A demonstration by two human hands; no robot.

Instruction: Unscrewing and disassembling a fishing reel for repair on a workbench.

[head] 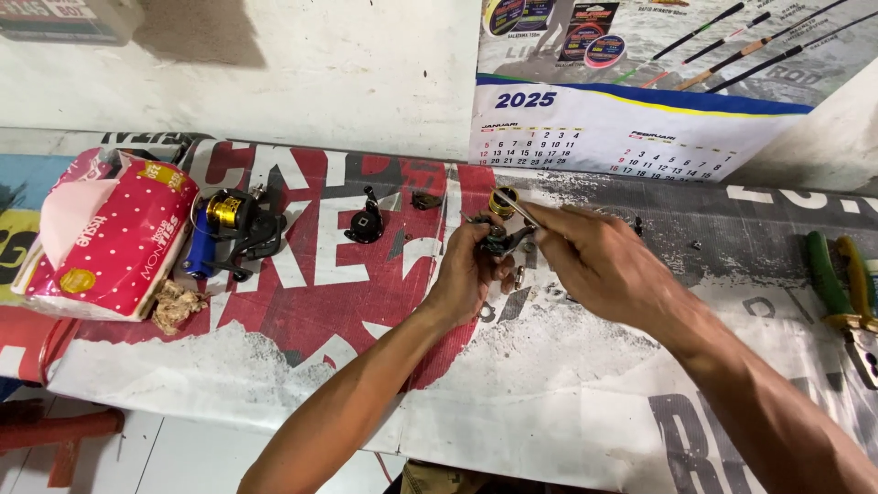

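The left hand (468, 270) comes up from below the worktable with its fingers curled shut around a small dark metal reel part (500, 242), which sits at the fingertips, just above the palm and slightly toward the right hand. The right hand (599, 261) reaches in from the lower right, its thumb and forefinger pressed together on a thin silvery metal rod (514, 208) that slants up and to the left, its far end meeting a small brass-coloured round piece (502, 198) directly above the held part. Whether the rod is a tool or belongs to the part cannot be told, and the exact shape of the dark part is hidden by the left fingers. Both hands hover over the red, white and grey printed sheet covering the table (567, 384). To the left lie a black and gold spinning fishing reel with a blue handle knob (230, 230), a pink dotted soft pack of tissues (110, 238) and a crumpled brownish wad (174, 304). A small black reel piece (366, 222) stands near the middle, well apart from the hands. Tiny dark screws (638, 223) are scattered to the right, too small to make out. Green- and yellow-handled pliers (846, 293) are cut off at the right edge. A wall calendar (604, 137) hangs behind.
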